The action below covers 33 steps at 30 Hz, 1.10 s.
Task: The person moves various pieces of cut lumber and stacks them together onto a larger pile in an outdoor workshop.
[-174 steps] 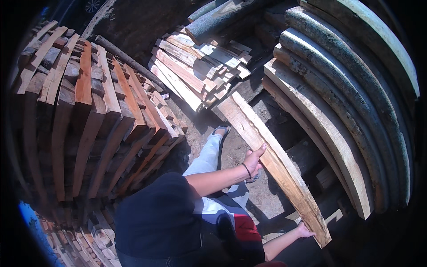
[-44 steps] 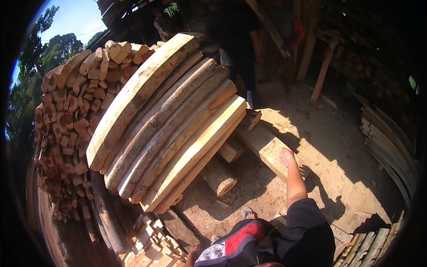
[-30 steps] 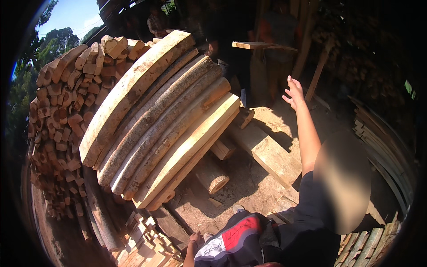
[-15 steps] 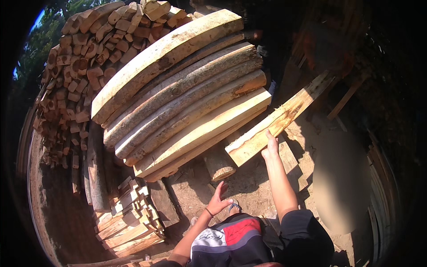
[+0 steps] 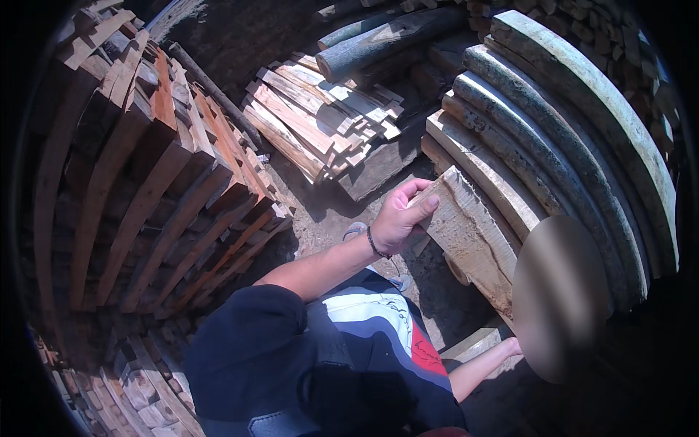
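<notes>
My left hand, with a dark band at the wrist, is closed on the near-left end of a rough sawn wooden plank. Its thumb lies on the plank's face and the fingers curl round the end. The plank slants down to the right, where a blurred patch covers its far part. My right hand shows only in part below that patch, close to the plank's lower stretch. Its fingers are hidden, so I cannot see whether they touch the wood.
Thick curved timbers with bark on some are stacked at the right. Short pale boards lie piled ahead, beside grey logs. A tall crisscross stack of sawn planks rises at the left. My sandalled feet stand between.
The view has swung left, bringing the plank stack in. My left hand, empty before, now grips the plank's end. My right hand, earlier on the plank, is now mostly hidden.
</notes>
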Each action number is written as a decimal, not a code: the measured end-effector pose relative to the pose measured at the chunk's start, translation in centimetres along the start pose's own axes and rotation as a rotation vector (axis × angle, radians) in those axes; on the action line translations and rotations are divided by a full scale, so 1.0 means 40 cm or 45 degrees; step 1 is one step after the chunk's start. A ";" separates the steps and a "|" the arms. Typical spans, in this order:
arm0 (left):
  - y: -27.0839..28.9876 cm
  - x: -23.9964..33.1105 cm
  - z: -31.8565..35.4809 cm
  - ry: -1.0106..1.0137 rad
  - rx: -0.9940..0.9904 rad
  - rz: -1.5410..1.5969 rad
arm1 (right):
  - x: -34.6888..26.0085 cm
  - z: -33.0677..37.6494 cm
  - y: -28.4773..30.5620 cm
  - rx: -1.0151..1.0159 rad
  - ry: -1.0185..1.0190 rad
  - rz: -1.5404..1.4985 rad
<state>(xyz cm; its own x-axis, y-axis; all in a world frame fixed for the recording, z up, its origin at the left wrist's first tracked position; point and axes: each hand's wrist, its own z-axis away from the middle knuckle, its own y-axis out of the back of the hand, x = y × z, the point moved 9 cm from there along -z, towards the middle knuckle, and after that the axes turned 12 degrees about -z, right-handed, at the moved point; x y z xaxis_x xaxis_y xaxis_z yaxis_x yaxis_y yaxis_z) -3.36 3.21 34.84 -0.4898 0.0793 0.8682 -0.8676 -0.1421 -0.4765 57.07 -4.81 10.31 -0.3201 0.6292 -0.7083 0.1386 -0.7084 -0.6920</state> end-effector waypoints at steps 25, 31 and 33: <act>0.255 0.080 -0.220 -0.340 -0.360 0.482 | 0.292 1.435 -1.155 -2.362 -1.010 0.692; 0.854 -0.237 -0.298 0.066 0.852 0.944 | 0.646 1.739 -0.980 -2.894 0.803 1.672; 1.073 -0.405 -0.309 0.290 1.012 0.962 | 0.736 1.476 -0.832 -2.224 0.614 2.367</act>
<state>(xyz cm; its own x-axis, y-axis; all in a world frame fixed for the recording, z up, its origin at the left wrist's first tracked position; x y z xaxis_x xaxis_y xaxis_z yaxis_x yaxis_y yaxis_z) -33.73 8.03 -1.37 -0.9426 -0.1269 0.3089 -0.0794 -0.8134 -0.5762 -12.29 18.41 20.74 0.9521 0.2079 -0.2242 0.1796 0.2132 0.9604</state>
